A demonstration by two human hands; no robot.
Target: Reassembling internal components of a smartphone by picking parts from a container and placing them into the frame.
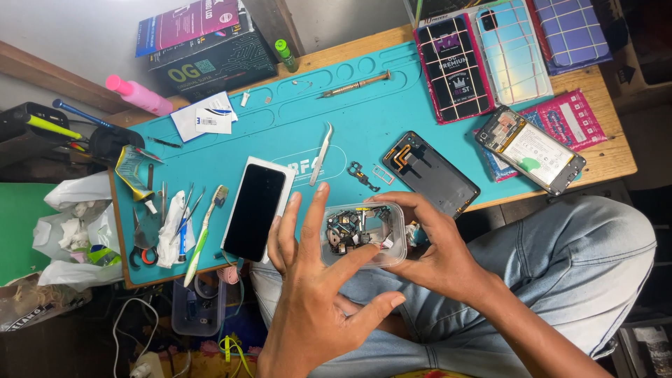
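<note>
The clear tub [364,234] of small phone parts sits just above our lap, at the table [602,150] edge. Our right hand [437,248] cradles it; our left hand [315,280] reaches in, fingers spread. Best we hold it level and pick slowly.

- 2 bare hands, left hand [308,294] and right hand [437,245], no rings or gloves.
- Forearms uncovered, no sleeves showing.
- Light blue jeans [560,273], seamed, creased.

Dark phone screen [255,210], black box [210,59] behind
</note>
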